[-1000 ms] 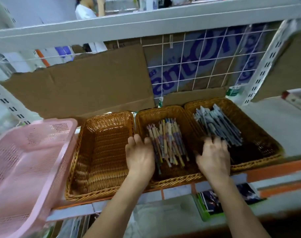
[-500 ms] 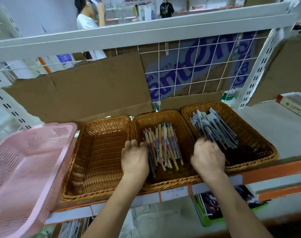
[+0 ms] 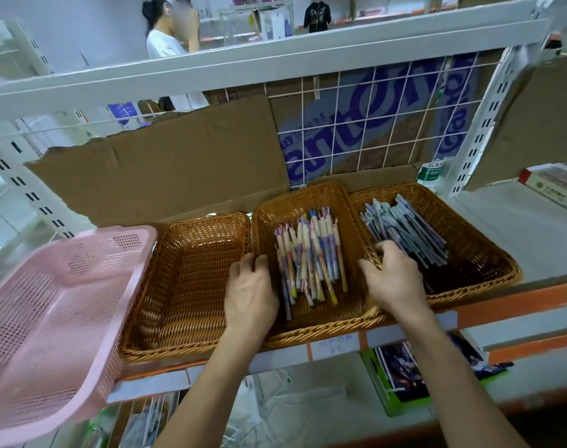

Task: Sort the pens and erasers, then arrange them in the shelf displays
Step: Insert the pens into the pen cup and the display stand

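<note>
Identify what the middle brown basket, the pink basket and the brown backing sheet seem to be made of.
The middle brown basket looks like woven wicker or rattan strands, slightly glossy, with a braided rim; it could be a plastic imitation. The pink basket looks like moulded plastic, matt, with rows of small holes. The backing sheet looks like plain cardboard, matt, with fold creases and a torn top edge.

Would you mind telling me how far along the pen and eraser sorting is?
Done: pastel pens lie in the middle basket, grey pens in the right basket. In hand: the left hand and right hand grip the middle basket's side rims, seemingly straightening it. Left: the left basket looks empty and no erasers are in view, so those still need placing.
</note>
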Demonstrator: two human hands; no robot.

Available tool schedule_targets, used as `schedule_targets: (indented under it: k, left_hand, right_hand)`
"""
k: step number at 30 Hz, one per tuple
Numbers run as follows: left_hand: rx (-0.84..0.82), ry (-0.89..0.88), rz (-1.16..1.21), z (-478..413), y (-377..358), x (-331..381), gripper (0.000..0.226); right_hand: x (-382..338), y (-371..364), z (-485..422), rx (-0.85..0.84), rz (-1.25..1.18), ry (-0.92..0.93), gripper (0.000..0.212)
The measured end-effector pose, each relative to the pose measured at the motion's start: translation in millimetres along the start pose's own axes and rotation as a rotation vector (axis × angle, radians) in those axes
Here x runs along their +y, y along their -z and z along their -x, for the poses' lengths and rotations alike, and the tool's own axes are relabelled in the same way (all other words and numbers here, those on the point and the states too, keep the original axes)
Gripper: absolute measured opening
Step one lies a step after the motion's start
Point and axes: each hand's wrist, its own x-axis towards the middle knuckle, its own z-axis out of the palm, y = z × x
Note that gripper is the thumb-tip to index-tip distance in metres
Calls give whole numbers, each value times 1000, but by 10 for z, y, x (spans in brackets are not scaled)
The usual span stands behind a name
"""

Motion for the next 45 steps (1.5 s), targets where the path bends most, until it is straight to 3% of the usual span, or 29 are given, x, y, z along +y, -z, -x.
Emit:
schedule_targets:
  k: [4, 8, 18, 28, 31, 37, 41, 45]
  left_hand:
    - [152, -8, 417, 106, 300, 103, 55]
    - [113, -90, 627, 217, 560, 315, 53]
    - [5, -183, 662, 354, 290, 1304, 47]
    - [-144, -302, 707, 398, -452, 3169, 54]
    - [-160, -320, 671, 424, -658, 3631, 60]
    - [-253, -297, 587, 208, -1001, 4344, 52]
    - [-314, -195, 541, -63, -1258, 4566, 43]
    - [-286, -87, 423, -394, -1444, 4743, 53]
  right_hand:
    - [105, 212, 175, 121, -195, 18, 31]
    - [177, 464, 358, 197, -308, 3, 18]
    - [849, 1195, 519, 330, -351, -132, 30]
    - [2143, 2562, 143, 423, -227, -178, 37]
    - [2442, 2858, 8, 406, -193, -188, 41]
    - [2964, 3200, -513, 350, -138, -208, 39]
    - [3185, 3182, -1074, 225, -96, -163, 37]
    - [3368, 3038, -1753, 150, -25, -96, 43]
